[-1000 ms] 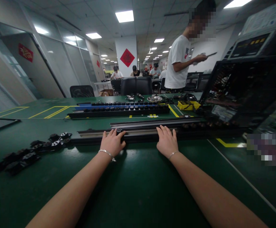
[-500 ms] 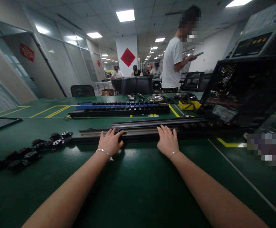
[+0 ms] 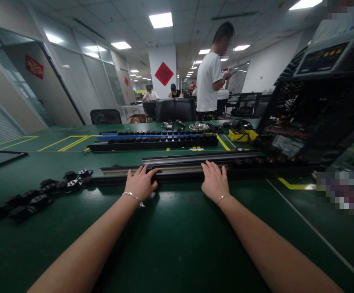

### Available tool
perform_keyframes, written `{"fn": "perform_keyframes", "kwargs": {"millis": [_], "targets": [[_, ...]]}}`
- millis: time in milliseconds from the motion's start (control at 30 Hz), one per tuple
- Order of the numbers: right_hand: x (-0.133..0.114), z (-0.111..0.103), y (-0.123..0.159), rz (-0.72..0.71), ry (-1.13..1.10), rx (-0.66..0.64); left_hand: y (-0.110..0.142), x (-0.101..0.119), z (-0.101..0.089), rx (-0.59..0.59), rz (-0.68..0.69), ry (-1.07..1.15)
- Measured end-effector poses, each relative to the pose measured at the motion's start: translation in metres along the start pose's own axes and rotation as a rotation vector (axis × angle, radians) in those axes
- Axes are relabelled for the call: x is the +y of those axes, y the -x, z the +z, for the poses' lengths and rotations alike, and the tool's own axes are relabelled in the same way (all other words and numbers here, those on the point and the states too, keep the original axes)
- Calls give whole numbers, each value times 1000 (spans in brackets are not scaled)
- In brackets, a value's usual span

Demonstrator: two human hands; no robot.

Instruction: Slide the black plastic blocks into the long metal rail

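A long dark metal rail (image 3: 179,170) lies across the green table (image 3: 170,228) in front of me. My left hand (image 3: 140,182) rests on its near edge, fingers curled over it, touching a small black part on the rail. My right hand (image 3: 214,181) lies flat on the rail further right, fingers stretched out. Both wrists wear thin bracelets. A second grey rail (image 3: 195,157) lies just behind the first.
A row of black socket modules (image 3: 39,194) lies at the left. Long black power strips (image 3: 152,141) sit further back, with a metal bowl (image 3: 198,127) and yellow tray (image 3: 242,134). A black mesh rack (image 3: 313,110) stands at the right. A person in a white shirt (image 3: 209,83) stands beyond.
My hands have barely moved on the rail. The standing person in the white shirt has walked to the left and further away.
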State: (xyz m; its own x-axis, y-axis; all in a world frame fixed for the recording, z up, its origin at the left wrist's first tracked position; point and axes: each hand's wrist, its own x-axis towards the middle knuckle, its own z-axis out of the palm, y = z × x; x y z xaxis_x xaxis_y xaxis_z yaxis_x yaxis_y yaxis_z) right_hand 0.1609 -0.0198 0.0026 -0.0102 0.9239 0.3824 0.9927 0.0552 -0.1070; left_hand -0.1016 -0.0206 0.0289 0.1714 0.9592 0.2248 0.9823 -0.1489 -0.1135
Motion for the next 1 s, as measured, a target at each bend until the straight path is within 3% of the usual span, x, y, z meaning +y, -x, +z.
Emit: {"fn": "perform_keyframes", "kwargs": {"millis": [567, 1000], "targets": [[0, 0, 0, 5, 7, -18, 2, -5, -6, -37, -11, -7], [-1, -2, 0, 12, 0, -26, 11, -45, -7, -79, -88, -33]]}}
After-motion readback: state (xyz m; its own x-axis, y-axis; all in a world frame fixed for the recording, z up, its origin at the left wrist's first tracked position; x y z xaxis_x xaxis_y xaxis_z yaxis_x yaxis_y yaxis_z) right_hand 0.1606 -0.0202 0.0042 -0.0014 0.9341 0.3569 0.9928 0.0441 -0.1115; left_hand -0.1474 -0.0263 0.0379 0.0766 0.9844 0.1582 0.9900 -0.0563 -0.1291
